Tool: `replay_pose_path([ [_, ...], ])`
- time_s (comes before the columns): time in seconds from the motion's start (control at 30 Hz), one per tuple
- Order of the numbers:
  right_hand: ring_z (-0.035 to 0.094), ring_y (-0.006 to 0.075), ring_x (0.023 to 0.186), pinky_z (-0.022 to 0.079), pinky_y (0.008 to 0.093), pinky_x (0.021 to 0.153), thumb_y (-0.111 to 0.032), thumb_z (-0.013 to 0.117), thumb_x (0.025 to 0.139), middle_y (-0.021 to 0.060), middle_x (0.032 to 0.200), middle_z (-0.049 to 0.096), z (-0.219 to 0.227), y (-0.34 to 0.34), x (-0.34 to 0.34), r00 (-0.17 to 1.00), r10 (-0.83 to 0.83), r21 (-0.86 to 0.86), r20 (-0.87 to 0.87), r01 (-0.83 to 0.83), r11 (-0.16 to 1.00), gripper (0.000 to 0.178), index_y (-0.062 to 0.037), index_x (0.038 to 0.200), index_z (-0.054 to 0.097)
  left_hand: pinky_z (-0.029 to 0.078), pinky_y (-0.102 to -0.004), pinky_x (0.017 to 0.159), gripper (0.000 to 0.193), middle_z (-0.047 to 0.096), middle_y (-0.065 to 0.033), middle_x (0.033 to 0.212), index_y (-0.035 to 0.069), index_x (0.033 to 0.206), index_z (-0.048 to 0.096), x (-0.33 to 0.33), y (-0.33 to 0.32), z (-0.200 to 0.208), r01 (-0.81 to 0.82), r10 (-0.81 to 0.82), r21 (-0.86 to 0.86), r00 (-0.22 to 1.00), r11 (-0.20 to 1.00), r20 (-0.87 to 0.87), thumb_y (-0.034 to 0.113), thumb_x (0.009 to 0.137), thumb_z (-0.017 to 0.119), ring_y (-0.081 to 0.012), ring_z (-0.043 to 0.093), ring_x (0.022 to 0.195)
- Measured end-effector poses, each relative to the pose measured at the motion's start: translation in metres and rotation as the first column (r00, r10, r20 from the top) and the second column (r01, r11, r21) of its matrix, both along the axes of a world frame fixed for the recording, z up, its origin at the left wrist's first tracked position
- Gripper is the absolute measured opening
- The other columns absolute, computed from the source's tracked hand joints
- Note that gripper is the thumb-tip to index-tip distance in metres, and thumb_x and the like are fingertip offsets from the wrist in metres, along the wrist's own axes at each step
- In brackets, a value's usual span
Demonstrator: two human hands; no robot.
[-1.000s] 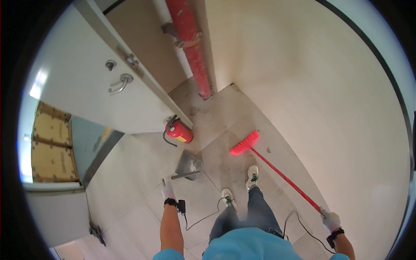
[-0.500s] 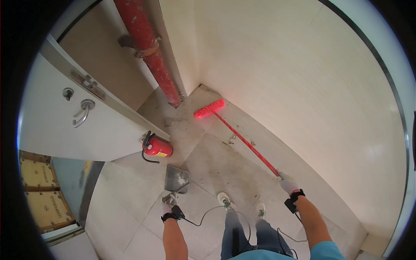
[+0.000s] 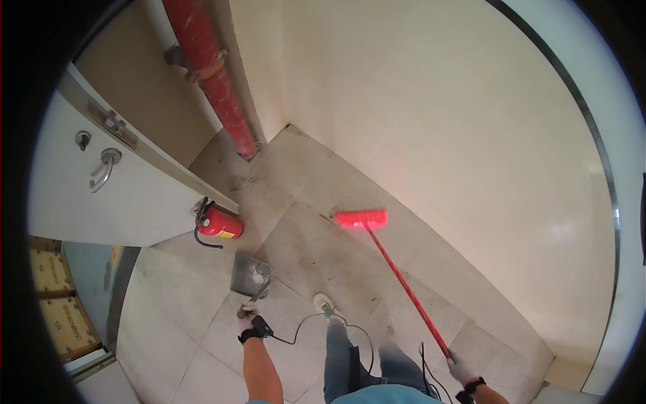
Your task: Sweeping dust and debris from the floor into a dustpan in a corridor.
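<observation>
My right hand point(image 3: 461, 369), in a light glove, grips the upper end of the red handle of a broom point(image 3: 412, 294). The broom's red bristle head point(image 3: 361, 219) rests on the tiled floor near the right-hand wall, with a small line of dirt at its left end. My left hand point(image 3: 247, 315), also gloved, is closed round the handle of a grey dustpan point(image 3: 243, 272). Pale debris point(image 3: 260, 275) lies in the pan, which sits on the floor in front of my left hand. Black straps with cables circle both wrists.
A red fire extinguisher point(image 3: 221, 223) stands by the edge of an open white door point(image 3: 134, 202). Behind it, a red pipe point(image 3: 227, 108) meets the floor near the corner. A cream wall point(image 3: 437, 135) bounds the right. Wooden crates point(image 3: 67, 323) show at far left.
The broom head has come back from the far corner toward me, along the wall. My right hand has drawn nearer and lower. The dustpan stays in my left hand; the view has shifted slightly.
</observation>
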State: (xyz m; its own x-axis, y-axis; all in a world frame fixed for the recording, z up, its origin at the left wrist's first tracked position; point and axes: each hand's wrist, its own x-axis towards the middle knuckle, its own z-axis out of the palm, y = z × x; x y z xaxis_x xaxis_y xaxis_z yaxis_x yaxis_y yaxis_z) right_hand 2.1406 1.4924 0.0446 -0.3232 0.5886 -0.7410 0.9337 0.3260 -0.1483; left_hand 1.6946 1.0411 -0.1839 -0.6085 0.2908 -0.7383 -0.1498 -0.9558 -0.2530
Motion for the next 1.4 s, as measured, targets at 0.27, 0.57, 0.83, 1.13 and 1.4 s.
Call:
replay_pose_path([
  [0.27,0.057,0.0285,0.074,0.046,0.0374,0.064,-0.021,0.047,0.085,0.0180,0.081,0.060,0.078,0.016,0.070,0.995,-0.028,-0.029,-0.094,0.026,0.999,0.038,-0.0168,0.122,0.045,0.047,-0.0217,0.050,0.016,0.042,-0.0086,0.068,-0.002,0.080,0.036,0.067,0.011,0.029,-0.001,-0.003,-0.087,0.999,0.996,-0.044,0.008,0.082,0.048,-0.0151,0.047,0.054],
  [0.57,0.053,0.0374,0.093,0.041,0.0434,0.082,-0.023,0.041,0.084,0.0223,0.100,0.056,-0.119,0.145,-0.171,0.790,0.393,0.179,-0.471,-0.350,0.919,0.039,-0.0154,0.122,0.044,0.047,-0.0208,0.051,0.017,0.039,-0.0044,0.065,0.000,0.075,0.035,0.173,0.018,0.089,-0.073,0.069,-0.146,0.997,0.987,-0.033,0.006,0.078,0.051,-0.0126,0.044,0.054],
  [0.83,0.050,0.0333,0.103,0.039,0.0379,0.088,-0.024,0.043,0.083,0.0195,0.111,0.053,-0.138,0.162,-0.257,0.886,0.300,0.025,-0.354,-0.312,0.950,0.039,-0.0099,0.118,0.047,0.049,-0.0211,0.052,0.016,0.043,-0.0078,0.068,0.000,0.077,0.037,0.263,0.041,0.128,-0.100,0.102,-0.245,0.995,0.964,-0.008,0.007,0.079,0.051,-0.0142,0.048,0.057],
  [1.13,0.051,0.0344,0.101,0.040,0.0408,0.086,-0.027,0.044,0.082,0.0184,0.109,0.054,-0.108,0.168,0.045,0.983,0.068,0.003,-0.173,-0.069,0.998,0.041,-0.0159,0.122,0.045,0.050,-0.0236,0.047,0.011,0.044,-0.0070,0.064,0.002,0.073,0.039,0.298,0.056,0.140,-0.128,0.133,-0.234,0.991,0.964,0.008,0.005,0.076,0.049,-0.0153,0.048,0.056],
  [1.4,0.042,0.0107,0.042,0.035,0.0262,0.039,-0.024,0.042,0.085,-0.0017,0.053,0.044,-0.066,0.104,0.155,0.951,-0.199,-0.220,-0.235,0.148,0.964,0.042,-0.0169,0.127,0.040,0.047,-0.0252,0.048,0.010,0.043,-0.0053,0.064,0.004,0.074,0.039,0.299,0.049,0.138,-0.078,0.078,-0.025,0.997,0.997,-0.001,0.006,0.078,0.048,-0.0145,0.047,0.056],
])
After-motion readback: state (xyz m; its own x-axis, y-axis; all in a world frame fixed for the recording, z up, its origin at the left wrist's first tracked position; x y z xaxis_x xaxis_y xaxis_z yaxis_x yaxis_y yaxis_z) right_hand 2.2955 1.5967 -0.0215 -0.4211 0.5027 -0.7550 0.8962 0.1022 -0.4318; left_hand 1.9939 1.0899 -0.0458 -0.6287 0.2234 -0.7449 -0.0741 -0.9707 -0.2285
